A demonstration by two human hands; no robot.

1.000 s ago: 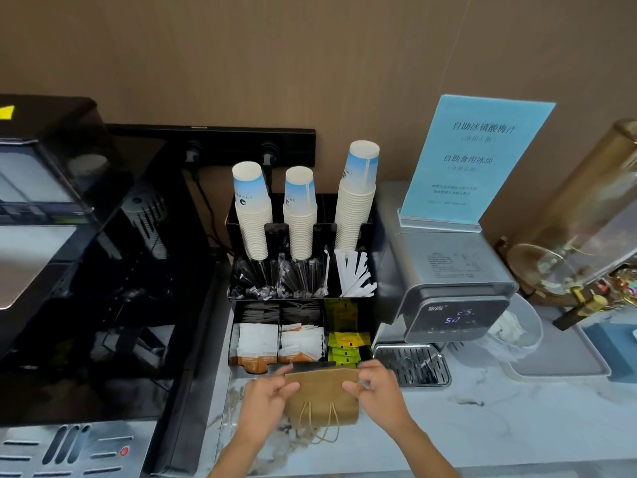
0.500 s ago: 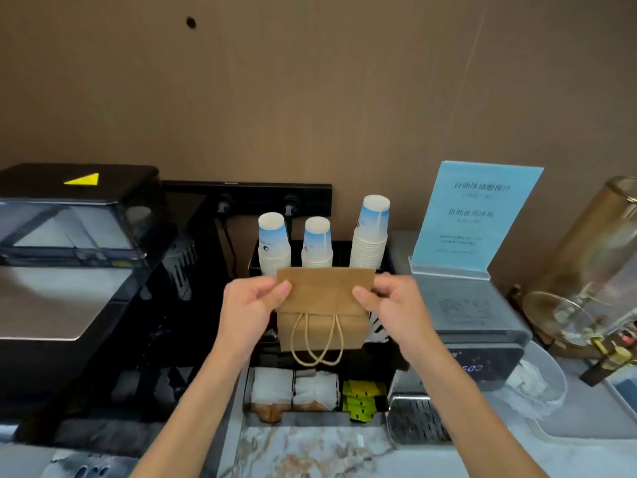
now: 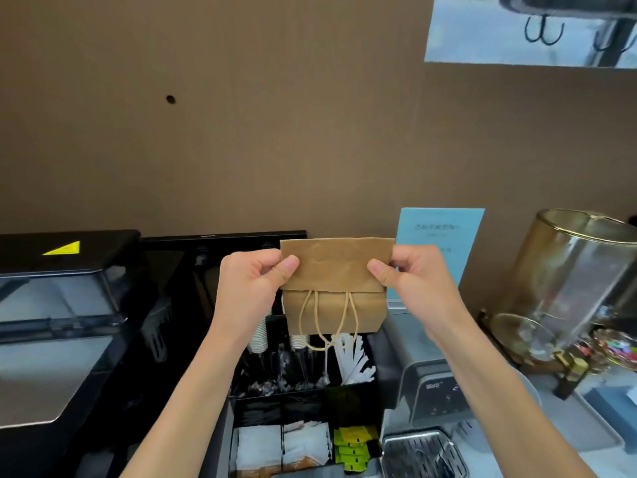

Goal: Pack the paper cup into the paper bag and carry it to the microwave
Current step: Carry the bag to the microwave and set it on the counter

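Observation:
I hold a small folded brown paper bag (image 3: pixel 336 277) up in front of me, its twine handles hanging down. My left hand (image 3: pixel 251 284) pinches its upper left edge and my right hand (image 3: pixel 410 281) pinches its upper right edge. The bag is flat and folded over. Behind and below it, the stacks of paper cups (image 3: pixel 259 336) in the black organizer are mostly hidden by the bag; only their lower rims show.
A black coffee machine (image 3: pixel 62 305) fills the left. The black organizer (image 3: pixel 303 401) holds stirrers, sachets and tea bags. A grey water dispenser (image 3: pixel 431 384) stands to the right, with a blue sign (image 3: pixel 444 232) behind it and a glass drink dispenser (image 3: pixel 572 284) at far right.
Both hands have lifted the folded bag from the counter up to chest height, and my view has tilted upward toward the wall.

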